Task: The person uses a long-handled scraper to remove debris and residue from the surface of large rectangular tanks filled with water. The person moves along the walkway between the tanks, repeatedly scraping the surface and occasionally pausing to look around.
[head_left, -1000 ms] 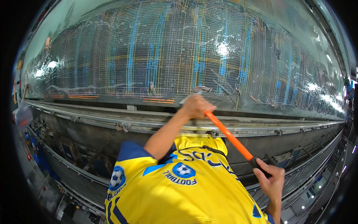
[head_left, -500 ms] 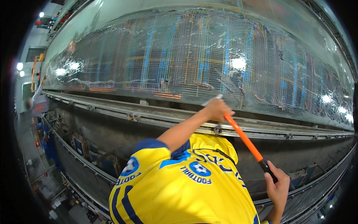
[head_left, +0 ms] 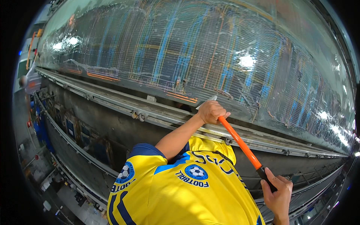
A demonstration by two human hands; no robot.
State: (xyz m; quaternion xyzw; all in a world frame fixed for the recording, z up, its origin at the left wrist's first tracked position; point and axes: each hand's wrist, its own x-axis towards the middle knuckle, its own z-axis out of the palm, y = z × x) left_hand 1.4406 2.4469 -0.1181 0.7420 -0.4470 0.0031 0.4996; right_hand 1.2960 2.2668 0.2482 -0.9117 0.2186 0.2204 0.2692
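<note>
Both hands are closed around a long-handled tool with an orange shaft [head_left: 240, 140], a black grip and a pale flat blade [head_left: 209, 101], like a scraper. My left hand [head_left: 213, 111] grips it high up, just below the blade. Lower down, at the right, my right hand [head_left: 278, 190] wraps the black end of the handle. The blade lies at the near edge of a broad, shiny, wet-looking surface [head_left: 123, 67] with many blue, orange and yellow lines. Whether the blade touches that surface, I cannot tell.
A metal rail [head_left: 165, 122] with small clamps runs across in front of my body, along the surface's near side. Short orange strips [head_left: 103, 76] lie by that edge. Below at the left are a lower rail [head_left: 71, 138] and a blue object [head_left: 42, 129].
My view has turned, so the surface and rail now slant down to the right. The blade has shifted left relative to the surface, closer to the orange strips. Both hands keep their hold.
</note>
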